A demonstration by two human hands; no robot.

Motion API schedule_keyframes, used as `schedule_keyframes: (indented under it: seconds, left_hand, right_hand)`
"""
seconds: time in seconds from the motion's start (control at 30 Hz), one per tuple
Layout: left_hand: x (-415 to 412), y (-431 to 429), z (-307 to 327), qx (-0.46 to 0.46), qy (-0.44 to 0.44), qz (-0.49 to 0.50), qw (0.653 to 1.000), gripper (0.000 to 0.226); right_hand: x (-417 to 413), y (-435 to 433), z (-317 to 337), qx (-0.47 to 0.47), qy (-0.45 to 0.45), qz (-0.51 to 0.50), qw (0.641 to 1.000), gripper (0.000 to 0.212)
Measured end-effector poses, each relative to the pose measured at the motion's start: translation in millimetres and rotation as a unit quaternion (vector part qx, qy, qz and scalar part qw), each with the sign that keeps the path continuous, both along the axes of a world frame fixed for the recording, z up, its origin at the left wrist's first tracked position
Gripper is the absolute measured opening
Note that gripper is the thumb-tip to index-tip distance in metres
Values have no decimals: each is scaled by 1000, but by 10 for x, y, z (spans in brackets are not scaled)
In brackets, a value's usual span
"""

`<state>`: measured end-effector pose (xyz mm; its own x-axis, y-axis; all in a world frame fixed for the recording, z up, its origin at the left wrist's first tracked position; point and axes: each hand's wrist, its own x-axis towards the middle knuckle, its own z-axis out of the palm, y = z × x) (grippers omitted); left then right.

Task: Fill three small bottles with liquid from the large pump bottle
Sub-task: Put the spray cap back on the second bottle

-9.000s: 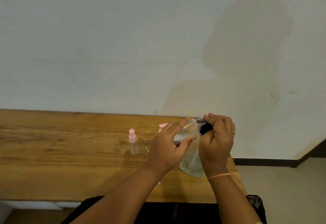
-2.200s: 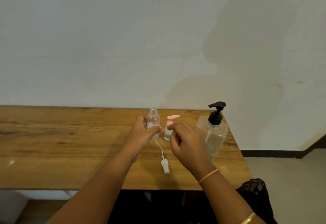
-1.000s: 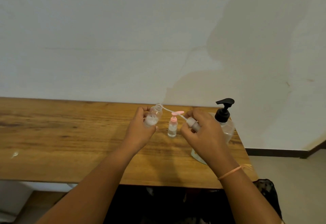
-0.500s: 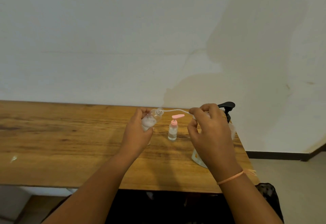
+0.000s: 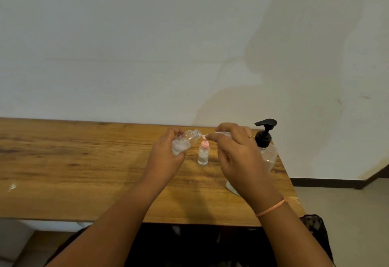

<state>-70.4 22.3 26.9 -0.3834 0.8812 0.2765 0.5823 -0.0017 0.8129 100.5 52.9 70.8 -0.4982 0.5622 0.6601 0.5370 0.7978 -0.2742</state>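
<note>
My left hand (image 5: 166, 157) grips a small clear bottle (image 5: 185, 141) tilted to the right, its open neck toward my right hand; whitish liquid sits in its lower part. My right hand (image 5: 237, 157) pinches a white spray cap with a thin dip tube (image 5: 219, 133), the tube's tip at the bottle's mouth. Between my hands a second small bottle (image 5: 203, 154) with a pink pump cap stands upright on the wooden table (image 5: 73, 161). The large clear pump bottle (image 5: 266, 151) with a black pump stands behind my right hand, partly hidden.
The table's right edge runs just past the large pump bottle, with floor and a dark skirting board beyond. A white wall rises behind the table. A small pale speck (image 5: 12, 186) lies at the table's left front.
My right hand has brought the spray cap leftward, so less of the dip tube shows between cap and bottle mouth. Earlier, the cap lay on the table and was picked up.
</note>
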Motion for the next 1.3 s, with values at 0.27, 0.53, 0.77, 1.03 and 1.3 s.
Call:
schedule_keyframes:
  seconds: [0.27, 0.53, 0.77, 1.03, 1.3]
  left_hand:
    - [133, -15, -10, -13, 22, -67, 997, 43]
    - [164, -28, -47, -30, 41, -96, 994, 39]
    - [173, -49, -25, -29, 31, -99, 994, 35]
    - [196, -13, -49, -31, 22, -88, 995, 34]
    - [185, -25, -37, -39, 21, -82, 996, 31]
  right_hand:
    - [26, 60, -80, -126, -27, 48, 990, 40]
    - [48, 99, -87, -158, -19, 30, 987, 22]
    - [33, 124, -98, -229, -52, -59, 970, 25]
    - [18, 88, -216, -245, 23, 44, 968, 29]
    - [21, 97, -162, -291, 22, -8, 956, 23]
